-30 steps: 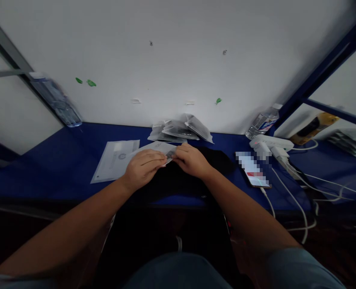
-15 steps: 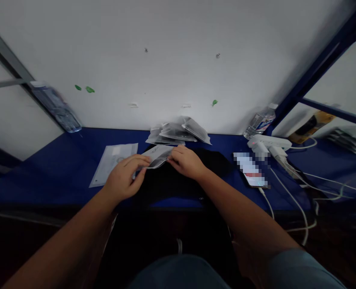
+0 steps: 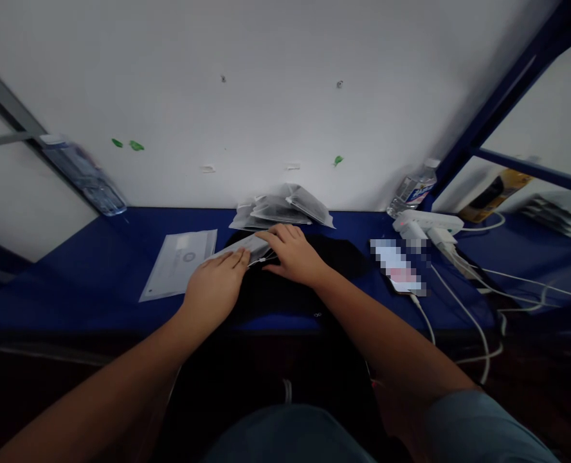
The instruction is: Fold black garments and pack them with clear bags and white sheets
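A frosted plastic zip bag point(image 3: 227, 247) lies on a folded black garment point(image 3: 271, 299), its slider edge toward me. My left hand point(image 3: 218, 276) rests palm down over the bag's left part, fingers flat and close together; its thumb is hidden. On the right part, my right hand point(image 3: 290, 254) presses with stretched fingers, the thumb standing apart near the slider. What the bag holds cannot be made out. To the left, a flat frosted bag point(image 3: 177, 260) with a round mark lies on the blue table point(image 3: 97, 276).
Several filled frosted bags point(image 3: 283, 207) are piled against the white wall point(image 3: 276, 116). A phone point(image 3: 398, 267) on a charging cable lies right, near a white power strip point(image 3: 430, 222) and a water bottle point(image 3: 413, 186). Another clear bottle point(image 3: 85, 173) stands at the left.
My left hand has turned from pinching the bag's near edge to lying flat on it. My right fingers have unfolded onto the bag, which now lies flatter. The view has shifted slightly.
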`<state>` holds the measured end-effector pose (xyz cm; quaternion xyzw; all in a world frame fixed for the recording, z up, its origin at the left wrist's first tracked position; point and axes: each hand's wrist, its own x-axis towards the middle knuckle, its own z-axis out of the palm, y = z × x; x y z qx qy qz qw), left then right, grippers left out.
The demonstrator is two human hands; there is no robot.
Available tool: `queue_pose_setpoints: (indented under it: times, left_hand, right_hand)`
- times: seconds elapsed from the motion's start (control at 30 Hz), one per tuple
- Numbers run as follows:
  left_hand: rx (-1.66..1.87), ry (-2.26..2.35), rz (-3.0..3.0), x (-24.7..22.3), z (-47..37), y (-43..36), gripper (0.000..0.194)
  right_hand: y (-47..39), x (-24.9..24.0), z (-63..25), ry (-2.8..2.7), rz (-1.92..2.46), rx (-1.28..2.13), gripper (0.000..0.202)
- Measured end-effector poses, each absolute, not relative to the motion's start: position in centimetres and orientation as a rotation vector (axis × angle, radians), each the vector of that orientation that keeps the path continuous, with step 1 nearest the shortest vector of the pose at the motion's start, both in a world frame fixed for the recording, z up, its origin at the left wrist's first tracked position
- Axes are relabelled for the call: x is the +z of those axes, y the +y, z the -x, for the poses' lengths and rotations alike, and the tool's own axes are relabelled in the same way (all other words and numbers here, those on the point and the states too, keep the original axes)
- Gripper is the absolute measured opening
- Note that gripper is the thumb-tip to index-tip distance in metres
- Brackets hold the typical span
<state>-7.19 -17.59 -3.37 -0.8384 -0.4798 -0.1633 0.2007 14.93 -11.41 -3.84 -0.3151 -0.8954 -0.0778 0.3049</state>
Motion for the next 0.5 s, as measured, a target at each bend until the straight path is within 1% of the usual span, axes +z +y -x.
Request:
queue_pose_setpoints:
  times: [0.03,0.13,0.17,0.27,0.4,0.5]
  left_hand:
    - [-0.526,-1.262,2.349,-3.7,7.8,-17.3,0.04]
    - [-0.705,-1.03,2.385,-4.3,9.1,-16.0,0.04]
    - [-0.759,-0.973,2.402,-4.1,9.4,-15.5,0.041]
    - [-0.872,-0.852,2.445,-3.1,9.6,-13.7,0.041]
    - [-0.79,-0.832,2.459,-1.7,8.7,-11.9,0.034]
    - [-0.746,-0.893,2.459,-1.9,7.8,-11.6,0.029]
  right_hand:
    - [-11.3,-3.9,-14.9,-2.374,0.858,-0.232,0.05]
    - [-10.9,-3.8,-15.0,-2.405,0.846,-0.275,0.024]
    - [-10.9,-3.7,-15.2,-2.396,0.832,-0.284,0.023]
    - [-10.9,-3.4,-15.7,-2.305,0.815,-0.317,0.029]
    - [-11.1,-3.3,-16.2,-2.265,0.84,-0.369,0.03]
    - [-11.1,-3.5,-16.0,-2.335,0.828,-0.364,0.027]
